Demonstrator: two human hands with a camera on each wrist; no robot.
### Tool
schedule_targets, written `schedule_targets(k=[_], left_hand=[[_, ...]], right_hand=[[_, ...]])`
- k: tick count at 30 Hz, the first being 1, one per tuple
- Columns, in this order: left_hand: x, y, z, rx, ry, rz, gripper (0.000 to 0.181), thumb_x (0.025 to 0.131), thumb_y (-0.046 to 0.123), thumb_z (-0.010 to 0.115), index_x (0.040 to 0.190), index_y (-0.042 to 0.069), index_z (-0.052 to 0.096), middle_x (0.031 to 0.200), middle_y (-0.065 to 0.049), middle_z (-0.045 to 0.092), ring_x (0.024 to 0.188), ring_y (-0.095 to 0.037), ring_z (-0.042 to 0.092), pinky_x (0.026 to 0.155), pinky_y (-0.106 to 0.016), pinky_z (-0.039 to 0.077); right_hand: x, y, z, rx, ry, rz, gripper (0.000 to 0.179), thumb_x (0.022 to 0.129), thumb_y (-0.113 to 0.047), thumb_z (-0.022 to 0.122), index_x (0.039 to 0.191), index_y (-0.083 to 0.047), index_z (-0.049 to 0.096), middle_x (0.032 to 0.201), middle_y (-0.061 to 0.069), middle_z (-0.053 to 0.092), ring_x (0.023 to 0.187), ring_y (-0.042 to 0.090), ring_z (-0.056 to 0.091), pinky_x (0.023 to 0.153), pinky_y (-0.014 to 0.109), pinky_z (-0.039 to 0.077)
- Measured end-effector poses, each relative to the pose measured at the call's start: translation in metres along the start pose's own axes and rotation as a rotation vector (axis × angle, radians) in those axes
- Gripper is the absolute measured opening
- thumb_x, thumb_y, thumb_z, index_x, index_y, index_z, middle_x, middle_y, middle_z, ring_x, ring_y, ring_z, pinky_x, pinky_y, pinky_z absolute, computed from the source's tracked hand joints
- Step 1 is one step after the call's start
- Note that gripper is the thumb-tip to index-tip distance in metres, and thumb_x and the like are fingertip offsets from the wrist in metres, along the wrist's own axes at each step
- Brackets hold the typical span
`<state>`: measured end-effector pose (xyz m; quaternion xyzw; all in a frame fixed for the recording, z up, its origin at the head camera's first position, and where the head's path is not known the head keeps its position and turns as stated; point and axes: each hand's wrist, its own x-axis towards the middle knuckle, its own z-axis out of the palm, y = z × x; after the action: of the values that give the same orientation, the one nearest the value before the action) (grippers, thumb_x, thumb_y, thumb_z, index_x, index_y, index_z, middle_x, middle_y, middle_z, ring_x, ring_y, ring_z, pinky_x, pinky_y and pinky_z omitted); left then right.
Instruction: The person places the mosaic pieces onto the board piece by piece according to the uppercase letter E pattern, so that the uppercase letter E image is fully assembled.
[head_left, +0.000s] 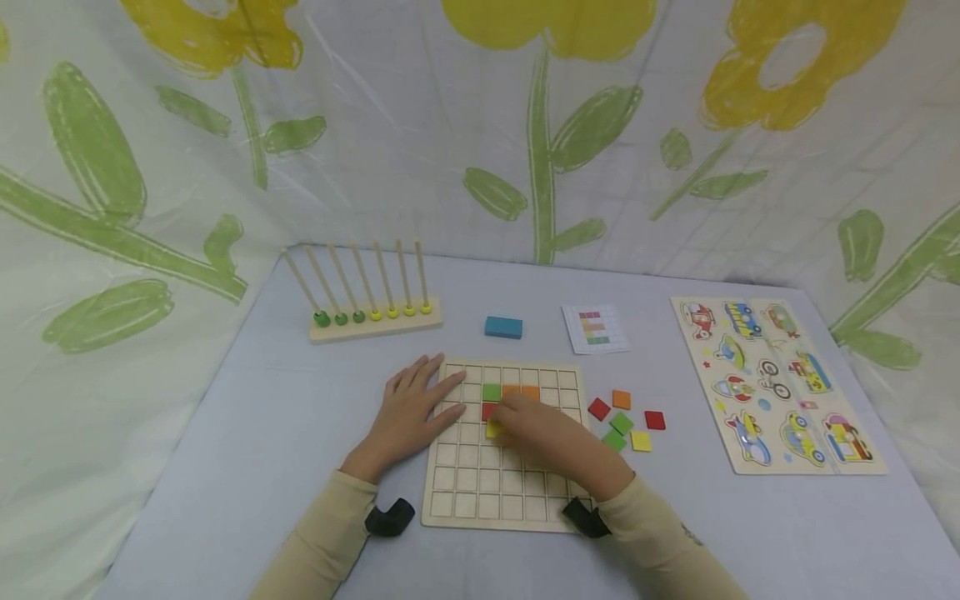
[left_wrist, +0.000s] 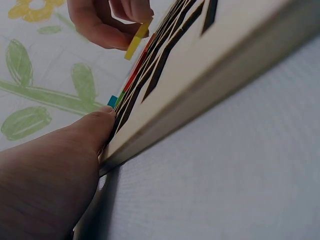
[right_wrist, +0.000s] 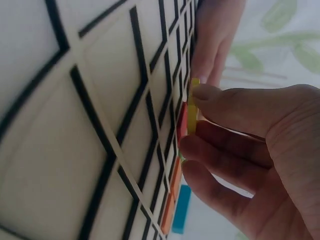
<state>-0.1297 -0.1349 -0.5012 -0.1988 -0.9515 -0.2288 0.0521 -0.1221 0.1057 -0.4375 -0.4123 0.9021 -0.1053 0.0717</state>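
Observation:
My right hand [head_left: 540, 429] pinches a yellow square tile [right_wrist: 192, 106] between thumb and fingers, close over the wooden grid board [head_left: 455, 503]. In the left wrist view this yellow tile stands tilted, a little above the board. Beside it a red tile [head_left: 489, 412] lies in a cell. Behind that are a green tile [head_left: 491, 392] and two orange tiles [head_left: 531, 392], one partly covered by my right hand. My left hand [head_left: 408, 417] lies with fingers spread, its fingertips on the board's left edge; the left wrist view shows its thumb [left_wrist: 102, 122] at the rim.
Loose red, orange, green and yellow tiles [head_left: 641, 441] lie right of the board. Behind it are a blue block [head_left: 503, 327] and a pattern card [head_left: 596, 329]. A bead rack [head_left: 375, 327] stands back left; a vehicle puzzle board [head_left: 780, 387] lies at the right.

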Motion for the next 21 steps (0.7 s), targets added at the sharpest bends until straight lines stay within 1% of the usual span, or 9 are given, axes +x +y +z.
schedule_targets(k=[2,6,10,16,21], left_hand=[[-0.0001,-0.0003,0.0007,0.002,0.004,0.003,0.053,0.094,0.049,0.054,0.142,0.028,0.048,0.155,-0.009,0.031,0.144,-0.032,0.022,0.110,-0.056,0.020],[-0.0002,0.0000,0.0002,-0.002,-0.007,-0.005,0.053,0.094,0.050,0.053,0.142,0.029,0.047,0.155,-0.009,0.031,0.144,-0.031,0.021,0.111,-0.055,0.018],[-0.0004,0.0007,-0.0010,-0.006,-0.016,-0.009,0.052,0.095,0.050,0.052,0.143,0.029,0.046,0.155,-0.008,0.031,0.144,-0.030,0.021,0.111,-0.055,0.018],[0.0001,0.0009,-0.0013,-0.016,-0.012,-0.008,0.052,0.095,0.049,0.052,0.142,0.029,0.047,0.155,-0.008,0.032,0.144,-0.031,0.022,0.111,-0.055,0.018],[0.0000,0.0001,-0.0001,-0.014,-0.006,-0.004,0.052,0.095,0.049,0.052,0.142,0.028,0.048,0.154,-0.009,0.032,0.144,-0.031,0.022,0.111,-0.056,0.019]], right_hand=[[0.0009,-0.0013,0.0019,-0.030,0.006,-0.019,0.019,0.092,-0.020,0.065,0.109,-0.011,0.065,0.103,-0.002,0.059,0.086,0.011,0.053,0.076,0.021,0.051],[0.0016,-0.0031,0.0049,-0.063,0.022,-0.042,0.023,0.091,-0.022,0.067,0.111,-0.010,0.066,0.105,-0.001,0.061,0.089,0.012,0.057,0.081,0.023,0.052],[0.0030,-0.0038,0.0073,-0.073,0.016,-0.044,0.025,0.091,-0.024,0.066,0.112,-0.010,0.066,0.106,-0.001,0.062,0.092,0.012,0.059,0.084,0.024,0.052],[0.0042,-0.0046,0.0077,-0.085,0.027,-0.062,0.023,0.092,-0.023,0.066,0.112,-0.011,0.064,0.103,-0.002,0.060,0.089,0.010,0.057,0.081,0.022,0.052],[0.0046,-0.0054,0.0058,-0.076,0.027,-0.062,0.021,0.091,-0.021,0.066,0.111,-0.013,0.064,0.100,-0.003,0.059,0.086,0.009,0.054,0.078,0.020,0.051]])
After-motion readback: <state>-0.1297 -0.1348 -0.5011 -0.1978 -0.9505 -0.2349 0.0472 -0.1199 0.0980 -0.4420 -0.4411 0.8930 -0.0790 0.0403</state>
